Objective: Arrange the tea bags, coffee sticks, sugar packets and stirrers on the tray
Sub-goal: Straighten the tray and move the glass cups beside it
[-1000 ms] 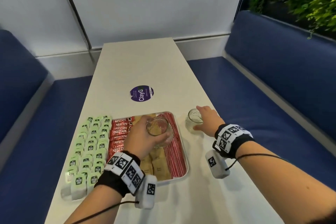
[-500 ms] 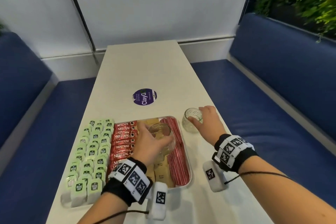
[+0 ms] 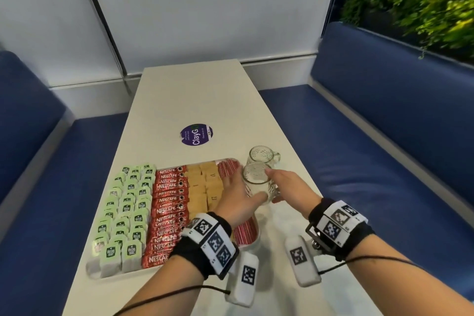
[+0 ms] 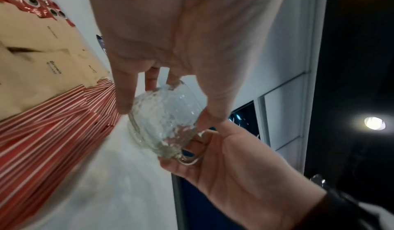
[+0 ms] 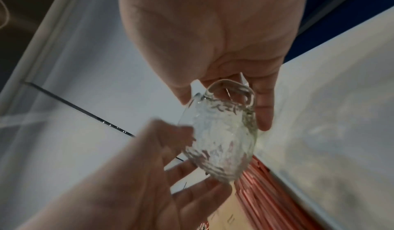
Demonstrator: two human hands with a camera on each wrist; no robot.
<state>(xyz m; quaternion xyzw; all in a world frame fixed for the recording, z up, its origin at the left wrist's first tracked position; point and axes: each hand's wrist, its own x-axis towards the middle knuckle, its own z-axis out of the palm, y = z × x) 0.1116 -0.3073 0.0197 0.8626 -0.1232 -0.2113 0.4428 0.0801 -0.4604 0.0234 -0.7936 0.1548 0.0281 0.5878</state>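
2 hands grasp 1 glass cup – above tray right edge | table beyond bare

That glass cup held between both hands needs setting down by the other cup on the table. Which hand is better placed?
Right. The right hand is at the handle side of the held cup, nearest the standing cup. The left hand grips from over the tray.

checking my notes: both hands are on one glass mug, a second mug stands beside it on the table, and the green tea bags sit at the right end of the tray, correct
Not quite: the head view shows the green tea bags at the left end of the tray. Both hands, left hand and right hand, are on one glass mug; a second mug stands beside it.
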